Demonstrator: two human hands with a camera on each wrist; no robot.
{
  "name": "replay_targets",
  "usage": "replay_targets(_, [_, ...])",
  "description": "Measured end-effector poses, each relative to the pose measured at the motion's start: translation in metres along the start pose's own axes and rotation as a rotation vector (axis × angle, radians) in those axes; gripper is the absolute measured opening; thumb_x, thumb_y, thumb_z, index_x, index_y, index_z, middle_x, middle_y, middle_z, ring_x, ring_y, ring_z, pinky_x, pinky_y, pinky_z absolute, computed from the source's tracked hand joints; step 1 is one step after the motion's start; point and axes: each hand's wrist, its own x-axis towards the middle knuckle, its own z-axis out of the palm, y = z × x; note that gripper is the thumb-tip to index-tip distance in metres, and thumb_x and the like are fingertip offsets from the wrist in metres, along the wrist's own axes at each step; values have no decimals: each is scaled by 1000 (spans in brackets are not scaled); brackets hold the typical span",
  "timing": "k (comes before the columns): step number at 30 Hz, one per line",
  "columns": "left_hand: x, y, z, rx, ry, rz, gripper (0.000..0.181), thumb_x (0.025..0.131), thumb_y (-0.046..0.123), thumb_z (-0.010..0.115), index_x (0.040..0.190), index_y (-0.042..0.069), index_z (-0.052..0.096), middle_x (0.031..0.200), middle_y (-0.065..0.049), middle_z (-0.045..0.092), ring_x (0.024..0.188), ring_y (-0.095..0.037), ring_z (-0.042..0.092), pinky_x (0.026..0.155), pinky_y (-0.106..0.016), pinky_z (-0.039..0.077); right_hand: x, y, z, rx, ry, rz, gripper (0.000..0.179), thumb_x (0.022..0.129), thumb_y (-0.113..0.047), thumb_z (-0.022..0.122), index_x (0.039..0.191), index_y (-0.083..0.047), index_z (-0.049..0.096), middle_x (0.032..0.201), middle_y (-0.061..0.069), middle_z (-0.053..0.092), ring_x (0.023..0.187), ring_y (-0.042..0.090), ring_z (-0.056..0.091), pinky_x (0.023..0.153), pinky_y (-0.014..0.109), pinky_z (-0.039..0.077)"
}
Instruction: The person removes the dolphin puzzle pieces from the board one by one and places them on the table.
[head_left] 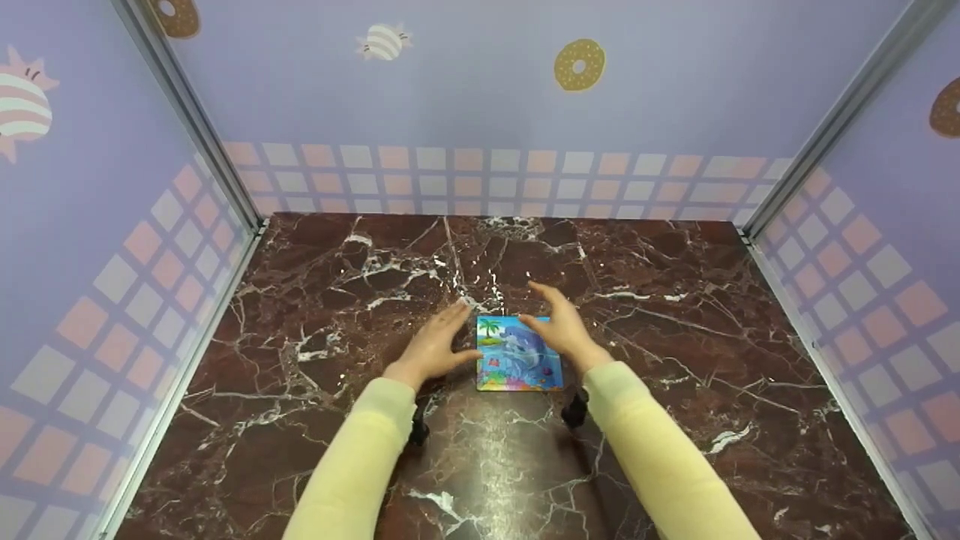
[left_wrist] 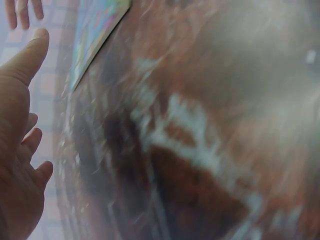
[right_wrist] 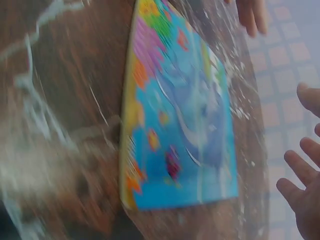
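A thin square picture board (head_left: 517,356) lies flat on the marble-patterned table, printed with a blue dolphin, a palm tree and bright sea life. My left hand (head_left: 436,345) is just left of it, fingers extended and thumb at the board's left edge in the head view. Over the upper right corner my right hand (head_left: 564,327) overlaps the picture, fingers spread and thumb apart. Both palms face inward with nothing gripped. The right wrist view shows most of the board (right_wrist: 185,120), blurred; only a corner of the board (left_wrist: 97,37) appears in the left wrist view.
The dark red table (head_left: 660,420) has white veins and glossy reflections. Lilac panels (head_left: 480,97) with pink and white squares enclose the back and both sides, joined by metal corner posts (head_left: 825,120). Black wrist straps (head_left: 575,409) show below the pale yellow sleeves (head_left: 660,457).
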Motion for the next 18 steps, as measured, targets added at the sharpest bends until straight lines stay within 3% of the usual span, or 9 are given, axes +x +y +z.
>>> replay_targets(9, [1,4,25,-2,-37,20,86,98,51,65,163,8,29,172,-11,23,160,-33,21,133,-56,12,-6,-8,30,42,-85,39,57,93,-10,75,145,1,55,143,24,60,133,43,57,113,59,47])
replay_targets(18, [-6,3,36,50,-57,23,83,97,53,66,162,10,35,171,-7,27,161,-29,19,133,-57,7,-7,-9,45,24,-182,117,51,97,-9,70,146,-5,56,146,18,59,135,38,56,113,56,49])
